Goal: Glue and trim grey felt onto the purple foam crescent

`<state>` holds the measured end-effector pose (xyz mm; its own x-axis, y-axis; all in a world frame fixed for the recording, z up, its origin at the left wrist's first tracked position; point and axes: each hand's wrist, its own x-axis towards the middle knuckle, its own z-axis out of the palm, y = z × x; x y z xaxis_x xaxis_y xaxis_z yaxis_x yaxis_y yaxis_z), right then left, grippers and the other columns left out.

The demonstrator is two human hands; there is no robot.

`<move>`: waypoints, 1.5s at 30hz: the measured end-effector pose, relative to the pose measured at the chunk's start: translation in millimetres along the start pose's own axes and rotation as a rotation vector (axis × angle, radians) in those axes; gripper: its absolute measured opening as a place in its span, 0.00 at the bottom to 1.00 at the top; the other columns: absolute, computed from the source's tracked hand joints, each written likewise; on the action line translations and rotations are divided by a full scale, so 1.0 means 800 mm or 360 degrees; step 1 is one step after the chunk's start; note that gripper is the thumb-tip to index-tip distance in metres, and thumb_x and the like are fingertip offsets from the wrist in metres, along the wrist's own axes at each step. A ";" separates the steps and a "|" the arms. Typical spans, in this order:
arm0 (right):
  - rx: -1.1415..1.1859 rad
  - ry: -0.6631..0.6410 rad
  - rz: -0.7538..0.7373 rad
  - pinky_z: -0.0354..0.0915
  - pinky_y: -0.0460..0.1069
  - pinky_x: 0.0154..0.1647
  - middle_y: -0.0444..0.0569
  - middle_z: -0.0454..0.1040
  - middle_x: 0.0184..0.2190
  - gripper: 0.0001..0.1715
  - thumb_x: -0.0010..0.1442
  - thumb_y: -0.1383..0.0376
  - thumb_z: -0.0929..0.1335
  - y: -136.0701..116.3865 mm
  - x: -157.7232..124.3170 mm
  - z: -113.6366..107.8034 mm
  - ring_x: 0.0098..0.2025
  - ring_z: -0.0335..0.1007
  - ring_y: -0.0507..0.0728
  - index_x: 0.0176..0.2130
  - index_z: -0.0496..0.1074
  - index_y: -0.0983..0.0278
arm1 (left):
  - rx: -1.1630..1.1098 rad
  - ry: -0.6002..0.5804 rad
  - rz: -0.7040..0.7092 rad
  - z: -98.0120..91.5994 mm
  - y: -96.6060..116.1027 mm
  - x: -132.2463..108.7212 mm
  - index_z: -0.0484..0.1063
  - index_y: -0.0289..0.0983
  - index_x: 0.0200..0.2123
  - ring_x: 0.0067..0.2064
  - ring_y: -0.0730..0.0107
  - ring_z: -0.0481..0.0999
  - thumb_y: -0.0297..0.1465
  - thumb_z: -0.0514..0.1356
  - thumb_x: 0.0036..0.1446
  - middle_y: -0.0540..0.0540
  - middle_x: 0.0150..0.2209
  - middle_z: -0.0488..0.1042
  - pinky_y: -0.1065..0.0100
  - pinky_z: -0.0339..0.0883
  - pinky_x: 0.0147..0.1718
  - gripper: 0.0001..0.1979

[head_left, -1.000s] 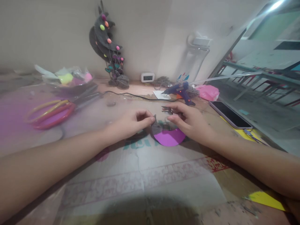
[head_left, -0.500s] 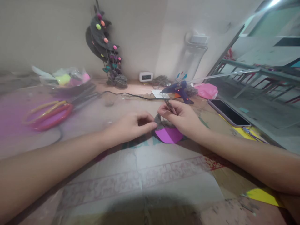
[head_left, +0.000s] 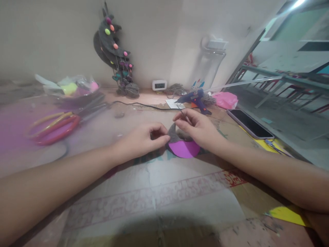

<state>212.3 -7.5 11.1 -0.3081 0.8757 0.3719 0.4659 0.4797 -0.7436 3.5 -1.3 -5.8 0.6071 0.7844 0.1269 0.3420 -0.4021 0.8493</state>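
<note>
My left hand [head_left: 144, 138] pinches the left edge of a small grey craft piece [head_left: 173, 135], thumb and forefinger closed on it. Against the front of the grey piece is a rounded purple piece [head_left: 184, 149], its curved edge towards me. My right hand [head_left: 204, 131] is over the right side of the grey piece and partly hides it. Between its fingers are slim metal tweezers [head_left: 185, 116], their tips pointing up and away to the left. Just beyond this hand, a blue glue gun [head_left: 194, 97] lies with a small orange light showing.
Large scissors [head_left: 60, 128] with red and yellow handles lie at left, near a plastic bag [head_left: 73, 87]. A phone [head_left: 250, 123] lies at the right edge. At the back are a small clock [head_left: 159, 85], grey yarn [head_left: 176, 90] and a hanging moon ornament [head_left: 109, 41]. A black cord [head_left: 144, 104] crosses behind my hands.
My right hand's fingers have shifted slightly, and more of the grey piece shows between the hands. The tweezers are less visible. My left hand keeps its pinch.
</note>
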 end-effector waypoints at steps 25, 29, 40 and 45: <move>-0.1490 -0.0020 -0.0956 0.54 0.49 0.31 0.50 0.74 0.29 0.21 0.70 0.61 0.56 0.018 -0.011 -0.021 0.30 0.65 0.55 0.44 0.74 0.65 | -0.0218 0.0112 -0.0277 -0.003 0.000 0.004 0.70 0.37 0.33 0.25 0.74 0.68 0.38 0.59 0.57 0.51 0.26 0.73 0.74 0.58 0.22 0.09; -0.1562 -0.0007 -0.1034 0.53 0.49 0.30 0.49 0.73 0.28 0.19 0.70 0.62 0.56 0.018 -0.011 -0.023 0.29 0.64 0.55 0.45 0.74 0.65 | -0.0224 0.0117 -0.0294 -0.004 -0.002 0.004 0.71 0.38 0.34 0.25 0.74 0.68 0.40 0.59 0.56 0.50 0.27 0.75 0.74 0.58 0.20 0.11; -0.1579 0.0007 -0.1060 0.53 0.50 0.30 0.49 0.72 0.28 0.17 0.69 0.64 0.59 0.020 -0.011 -0.021 0.29 0.63 0.55 0.44 0.74 0.66 | -0.0220 0.0113 -0.0260 -0.002 -0.002 0.003 0.71 0.37 0.33 0.24 0.74 0.67 0.40 0.60 0.55 0.50 0.27 0.73 0.74 0.59 0.20 0.11; -0.1603 -0.0053 -0.1054 0.51 0.50 0.29 0.48 0.71 0.26 0.17 0.69 0.64 0.58 0.018 -0.010 -0.022 0.28 0.62 0.54 0.44 0.74 0.65 | -0.0186 0.0104 -0.0241 -0.003 -0.003 0.004 0.70 0.37 0.32 0.25 0.73 0.68 0.39 0.60 0.55 0.49 0.26 0.72 0.73 0.59 0.20 0.10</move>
<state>236.2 -7.1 7.3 -0.7466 0.4484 0.4915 0.6427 0.6769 0.3588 2.7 3.2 -6.3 0.5059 0.8623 0.0232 0.3380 -0.2230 0.9143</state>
